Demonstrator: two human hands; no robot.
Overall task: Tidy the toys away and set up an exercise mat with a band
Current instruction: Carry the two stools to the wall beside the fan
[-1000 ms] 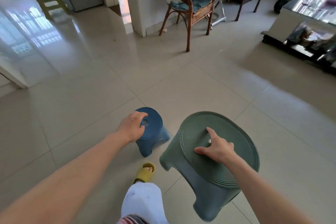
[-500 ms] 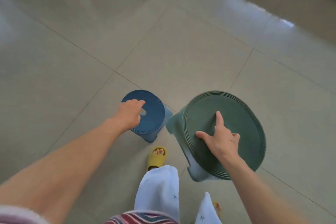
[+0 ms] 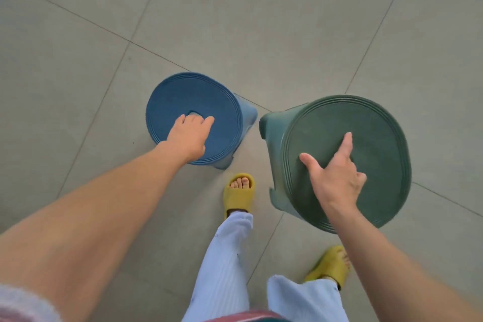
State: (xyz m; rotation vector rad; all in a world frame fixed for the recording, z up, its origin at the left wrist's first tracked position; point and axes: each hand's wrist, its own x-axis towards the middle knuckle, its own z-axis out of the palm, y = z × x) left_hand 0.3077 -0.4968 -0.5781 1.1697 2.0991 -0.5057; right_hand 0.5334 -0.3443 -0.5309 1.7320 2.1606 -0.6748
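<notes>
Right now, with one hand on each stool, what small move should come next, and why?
Probably lift both stools a little and carry them off. The left hand hooks its fingers into the centre hole of the blue stool, and the right hand grips the green stool at its middle, so both seem held, and both sit on bare floor tiles.

- The floor (image 3: 261,21) is laid with large, smooth grey-green tiles, and it fills the whole view; no wall or window shows.
- Thin dark grout lines run diagonally across it. Two of them cross at a joint (image 3: 130,41) up and to the left of the blue stool (image 3: 183,97).
- Another grout line passes between the blue stool and the green stool (image 3: 366,125).
- The light is soft and even, with a faint sheen on the tiles and only weak shadows around the blue stool's base.
</notes>
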